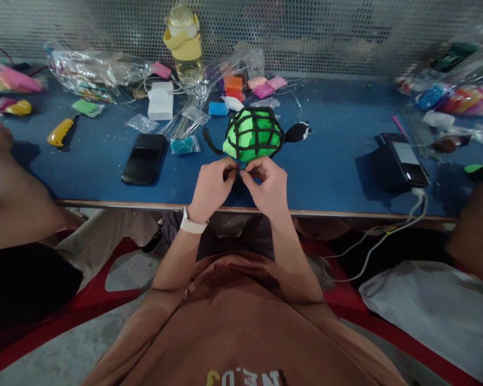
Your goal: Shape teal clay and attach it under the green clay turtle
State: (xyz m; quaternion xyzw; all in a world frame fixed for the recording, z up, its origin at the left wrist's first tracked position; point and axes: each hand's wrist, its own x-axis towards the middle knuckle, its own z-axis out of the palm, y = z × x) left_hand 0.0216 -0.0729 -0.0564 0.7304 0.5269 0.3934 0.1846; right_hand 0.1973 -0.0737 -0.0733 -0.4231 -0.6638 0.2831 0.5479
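A clay turtle (254, 134) rests on the blue table, its bright green shell crossed by black strips. Its dark head with white patches points right, and a thin black tail curls out at left. Just below the shell's near edge, my left hand (212, 185) has thumb and forefinger pinched together. My right hand (266, 182) faces it in a similar pinch, the fingertips of both hands almost meeting. Whatever sits between the fingertips is too small and hidden to name. A teal clay packet (184, 145) and a blue clay packet (218, 109) lie left of the turtle.
A black phone (144, 158) lies left of my hands; another phone (408, 161) with a white cable stands at right. Behind are a yellow bottle (184, 45), a white box (161, 101) and wires (181, 120). A yellow cutter (60, 132) lies far left. People sit on both sides.
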